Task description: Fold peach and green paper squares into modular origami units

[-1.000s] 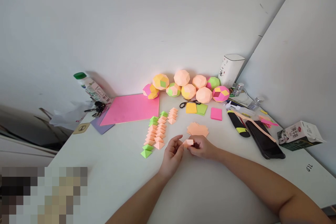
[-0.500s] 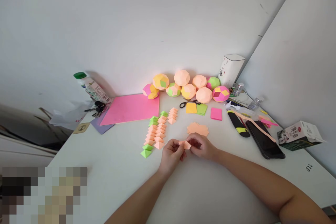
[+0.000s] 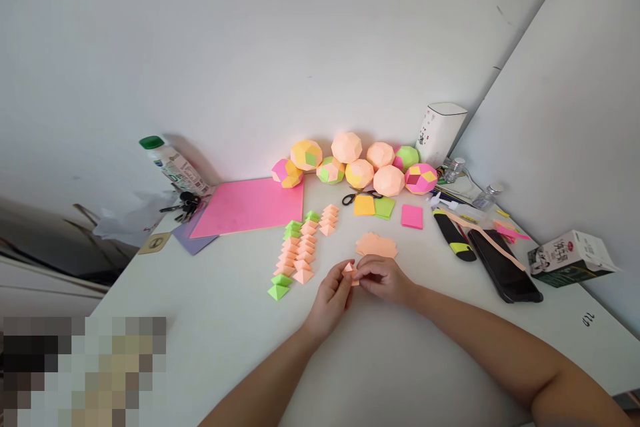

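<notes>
Between my two hands is a small folded piece of peach paper (image 3: pixel 349 269), partly covered by fingers. My left hand (image 3: pixel 331 293) pinches it from the left, thumb on top. From the other side my right hand (image 3: pixel 384 280) grips its right edge with bent fingers. Just beyond the right hand lies a pile of flat peach paper pieces (image 3: pixel 376 245). Left of my hands, folded peach paper units (image 3: pixel 303 276) stand in rows, with green folded units (image 3: pixel 279 292) at the near end and some farther back.
Several faceted paper balls (image 3: pixel 389 181) sit against the wall. Scissors (image 3: pixel 356 196), yellow squares (image 3: pixel 364 205) and pink squares (image 3: pixel 412 216) lie before them. At right are a box cutter (image 3: pixel 454 235), a phone (image 3: pixel 503 267) and a milk carton (image 3: pixel 570 258). A pink sheet (image 3: pixel 253 207) and a bottle (image 3: pixel 177 167) are left.
The peach paper has turned between my fingers and now shows a raised point near the left fingertips. Both hands stay in nearly the same place; the left fingers have shifted slightly.
</notes>
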Tool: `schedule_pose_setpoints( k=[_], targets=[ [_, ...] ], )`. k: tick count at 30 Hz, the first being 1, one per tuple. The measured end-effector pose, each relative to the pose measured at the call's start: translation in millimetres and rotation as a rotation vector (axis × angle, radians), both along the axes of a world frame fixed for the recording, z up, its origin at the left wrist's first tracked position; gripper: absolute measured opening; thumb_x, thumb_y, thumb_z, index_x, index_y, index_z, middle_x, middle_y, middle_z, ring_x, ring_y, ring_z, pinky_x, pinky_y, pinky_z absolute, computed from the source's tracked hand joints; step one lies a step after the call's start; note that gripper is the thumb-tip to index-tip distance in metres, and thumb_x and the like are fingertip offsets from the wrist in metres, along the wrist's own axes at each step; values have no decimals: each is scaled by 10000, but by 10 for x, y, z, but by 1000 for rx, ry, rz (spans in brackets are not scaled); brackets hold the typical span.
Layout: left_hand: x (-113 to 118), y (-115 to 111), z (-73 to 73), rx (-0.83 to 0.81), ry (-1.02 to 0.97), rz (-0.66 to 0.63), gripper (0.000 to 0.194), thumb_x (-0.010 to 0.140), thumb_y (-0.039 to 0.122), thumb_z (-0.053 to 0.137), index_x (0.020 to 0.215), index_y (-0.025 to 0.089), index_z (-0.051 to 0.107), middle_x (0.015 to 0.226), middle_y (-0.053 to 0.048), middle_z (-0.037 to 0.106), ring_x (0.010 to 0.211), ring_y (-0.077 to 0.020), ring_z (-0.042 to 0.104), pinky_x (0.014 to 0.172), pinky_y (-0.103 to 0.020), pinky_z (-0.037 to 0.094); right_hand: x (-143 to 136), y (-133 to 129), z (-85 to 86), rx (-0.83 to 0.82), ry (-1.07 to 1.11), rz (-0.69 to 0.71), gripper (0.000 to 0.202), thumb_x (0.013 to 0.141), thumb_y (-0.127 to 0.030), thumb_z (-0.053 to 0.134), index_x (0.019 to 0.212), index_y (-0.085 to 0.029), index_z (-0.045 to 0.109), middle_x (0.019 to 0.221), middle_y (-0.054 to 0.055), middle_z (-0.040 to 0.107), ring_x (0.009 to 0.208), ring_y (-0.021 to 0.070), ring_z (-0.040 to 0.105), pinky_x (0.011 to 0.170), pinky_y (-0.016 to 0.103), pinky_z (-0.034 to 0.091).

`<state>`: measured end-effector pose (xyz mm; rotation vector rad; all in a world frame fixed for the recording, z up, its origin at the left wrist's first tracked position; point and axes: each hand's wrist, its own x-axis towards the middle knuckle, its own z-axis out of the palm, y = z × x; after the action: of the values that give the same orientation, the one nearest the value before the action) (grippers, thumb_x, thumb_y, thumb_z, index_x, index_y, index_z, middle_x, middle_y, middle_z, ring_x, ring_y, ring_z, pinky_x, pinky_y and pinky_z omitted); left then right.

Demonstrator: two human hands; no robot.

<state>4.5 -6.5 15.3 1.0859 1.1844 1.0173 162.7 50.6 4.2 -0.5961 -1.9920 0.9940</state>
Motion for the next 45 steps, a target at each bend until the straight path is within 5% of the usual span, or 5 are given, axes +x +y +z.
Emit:
schedule_pose_setpoints(
  k=[9,27,34,39,45],
  targets=[
    [-16,-26,-31,-34,-15,4,431,809,301,498,1217,180,434,580,70,391,501,-89,376,490,-208,322,14,3,-49,-155,5,67,223,858,-359,540,860,-182,674,850,73,588,625,131,584,548,275,517],
    [-9,-18,-85,122,2,5,355,848,350,492,1174,213,460,739,30,417,552,-80,417,519,-224,386,23,-4,70,-551,40,-5,193,749,-340,663,740,-148,671,778,27,580,574,113,590,520,252,480],
    [-1,-3,-81,126,2,31,333,847,327,485,1157,209,459,716,43,383,521,-69,401,478,-205,381,23,-12,52,-649,50,-27,204,743,-331,670,783,-168,554,711,-16,555,580,109,571,544,251,470],
    [-9,-12,-44,117,-38,49,331,842,326,497,1151,213,466,725,42,394,526,-67,417,490,-207,380,27,-1,55,-620,31,3,214,774,-294,647,905,-194,511,749,-21,526,629,113,556,585,257,464],
    [-9,-11,-60,128,-18,31,354,844,342,497,1167,204,457,699,47,398,524,-73,409,495,-216,366,30,11,96,-567,-39,67,224,813,-339,584,700,-157,518,722,-9,476,611,113,533,542,238,420]
  ],
)
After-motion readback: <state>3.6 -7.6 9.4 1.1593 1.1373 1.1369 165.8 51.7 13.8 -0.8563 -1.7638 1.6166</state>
